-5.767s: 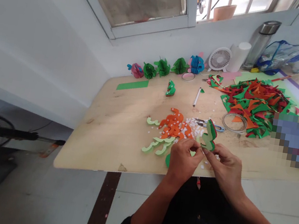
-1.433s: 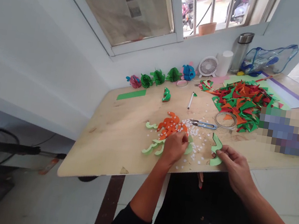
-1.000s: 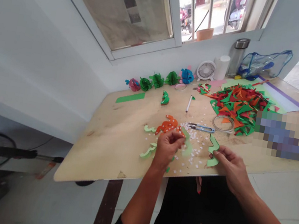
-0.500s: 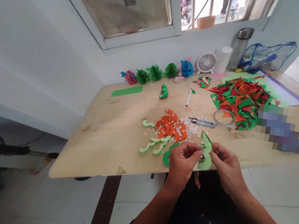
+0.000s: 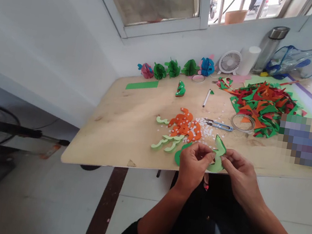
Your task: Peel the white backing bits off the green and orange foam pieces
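Just below and right of the frame's centre, a wavy light-green paper piece (image 5: 216, 166) is pinched by the left hand (image 5: 194, 166) and the right hand (image 5: 240, 173), so uneven pulling might tear it, while white bits (image 5: 208, 130) on the desk (image 5: 124, 127) nearer mid-frame could cling if it dips.

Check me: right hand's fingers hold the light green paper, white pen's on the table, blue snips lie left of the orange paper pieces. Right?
One thing's off: the blue snips lie to the right of the orange paper pieces, as the head view shows. The rest stands: right hand on the light green paper, white pen on the table.
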Tool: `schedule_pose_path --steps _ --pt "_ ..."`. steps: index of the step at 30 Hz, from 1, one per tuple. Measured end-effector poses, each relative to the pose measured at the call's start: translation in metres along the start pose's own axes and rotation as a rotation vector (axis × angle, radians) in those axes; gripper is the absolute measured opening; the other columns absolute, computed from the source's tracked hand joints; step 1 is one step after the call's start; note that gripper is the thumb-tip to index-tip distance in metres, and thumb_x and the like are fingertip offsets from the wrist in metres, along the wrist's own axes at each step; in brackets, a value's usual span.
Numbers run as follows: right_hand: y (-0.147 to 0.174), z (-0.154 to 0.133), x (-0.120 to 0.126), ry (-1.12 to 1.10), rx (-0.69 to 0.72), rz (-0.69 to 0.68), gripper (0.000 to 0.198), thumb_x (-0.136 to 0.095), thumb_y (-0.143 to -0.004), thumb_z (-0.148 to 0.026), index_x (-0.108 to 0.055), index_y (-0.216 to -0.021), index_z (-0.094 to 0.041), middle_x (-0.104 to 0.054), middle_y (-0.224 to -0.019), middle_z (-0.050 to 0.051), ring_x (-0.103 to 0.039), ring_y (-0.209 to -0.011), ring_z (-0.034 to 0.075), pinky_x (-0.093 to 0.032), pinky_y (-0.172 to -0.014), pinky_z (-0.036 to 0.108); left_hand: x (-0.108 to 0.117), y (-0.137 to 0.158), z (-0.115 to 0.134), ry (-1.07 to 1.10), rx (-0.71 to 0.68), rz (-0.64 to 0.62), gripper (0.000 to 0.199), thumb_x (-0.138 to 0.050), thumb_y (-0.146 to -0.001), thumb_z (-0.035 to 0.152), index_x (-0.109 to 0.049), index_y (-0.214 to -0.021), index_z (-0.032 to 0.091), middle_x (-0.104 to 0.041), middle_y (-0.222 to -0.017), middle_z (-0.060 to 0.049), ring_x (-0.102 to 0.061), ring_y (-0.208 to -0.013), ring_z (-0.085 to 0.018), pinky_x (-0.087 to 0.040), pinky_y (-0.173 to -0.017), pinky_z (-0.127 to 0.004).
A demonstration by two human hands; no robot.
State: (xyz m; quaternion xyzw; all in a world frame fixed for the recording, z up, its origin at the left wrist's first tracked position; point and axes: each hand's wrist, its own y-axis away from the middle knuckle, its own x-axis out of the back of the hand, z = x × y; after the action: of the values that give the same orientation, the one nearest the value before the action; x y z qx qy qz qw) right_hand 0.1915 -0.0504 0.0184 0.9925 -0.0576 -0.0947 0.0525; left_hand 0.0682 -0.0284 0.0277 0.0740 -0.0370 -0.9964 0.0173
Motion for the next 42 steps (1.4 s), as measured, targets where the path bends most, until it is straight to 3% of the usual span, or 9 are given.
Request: schedule_pose_path --steps 11,16,23,31,35,42 --pt "-0.006 -0.004 -0.002 -0.015 -0.042 -0.061 0.007 -0.072 -0.074 -0.025 -0.067 -0.078 -0.023 -0.058 -0.060 -0.004 -0.055 -0.054 0.013 -0.048 -0.049 0.022 0.002 -0.007 -0.001 0.069 0.058 0.017 0.015 -0.074 -0.064 0.022 -0.061 -0.063 0.015 -0.062 -0.057 0.001 -0.056 -0.052 -0.010 -0.046 -0.054 -0.021" --pt "-0.012 -0.002 0.000 0.059 -0.033 -0.080 0.010 -0.071 -0.075 -0.032 -0.067 -0.078 -0.024 -0.062 -0.060 -0.002 -0.058 -0.054 0.016 -0.048 -0.047 0.025 0.002 -0.011 -0.002 0.141 0.123 0.031 0.018 -0.076 -0.061 0.023 -0.060 -0.060 0.015 -0.061 -0.054 0.002 -0.055 -0.050 -0.009 -0.045 -0.054 -0.021" --pt "-0.017 -0.006 -0.004 0.036 -0.069 -0.108 0.012 -0.071 -0.076 -0.034 -0.068 -0.080 -0.023 -0.068 -0.068 -0.001 -0.054 -0.046 0.012 -0.048 -0.048 0.025 0.003 -0.017 -0.006 0.207 0.186 0.015 0.019 -0.078 -0.060 0.025 -0.067 -0.071 0.014 -0.065 -0.061 0.000 -0.057 -0.052 -0.009 -0.046 -0.055 -0.022" --pt "-0.026 -0.004 -0.001 0.027 -0.125 -0.188 0.019 -0.072 -0.075 -0.036 -0.070 -0.086 -0.021 -0.070 -0.071 0.000 -0.061 -0.056 0.014 -0.050 -0.054 0.025 0.002 -0.021 -0.005 0.256 0.250 0.030 0.017 -0.075 -0.060 0.024 -0.063 -0.064 0.013 -0.059 -0.052 0.003 -0.048 -0.044 -0.006 -0.041 -0.048 -0.020" --pt "-0.029 -0.009 -0.004 0.080 -0.099 -0.157 0.027 -0.074 -0.072 -0.042 -0.070 -0.086 -0.019 -0.071 -0.073 0.002 -0.065 -0.065 0.018 -0.052 -0.059 0.027 0.000 -0.023 -0.006 0.253 0.256 0.067 0.014 -0.073 -0.058 0.021 -0.063 -0.063 0.013 -0.060 -0.053 0.002 -0.050 -0.048 -0.007 -0.042 -0.051 -0.020" --pt "-0.024 -0.011 -0.002 0.087 -0.081 -0.143 0.026 -0.069 -0.077 -0.044 -0.070 -0.086 -0.019 -0.070 -0.074 0.002 -0.064 -0.064 0.017 -0.050 -0.057 0.025 -0.004 -0.021 -0.005 0.209 0.251 0.092 0.012 -0.072 -0.057 0.019 -0.063 -0.063 0.013 -0.061 -0.055 0.001 -0.050 -0.047 -0.007 -0.040 -0.048 -0.019"
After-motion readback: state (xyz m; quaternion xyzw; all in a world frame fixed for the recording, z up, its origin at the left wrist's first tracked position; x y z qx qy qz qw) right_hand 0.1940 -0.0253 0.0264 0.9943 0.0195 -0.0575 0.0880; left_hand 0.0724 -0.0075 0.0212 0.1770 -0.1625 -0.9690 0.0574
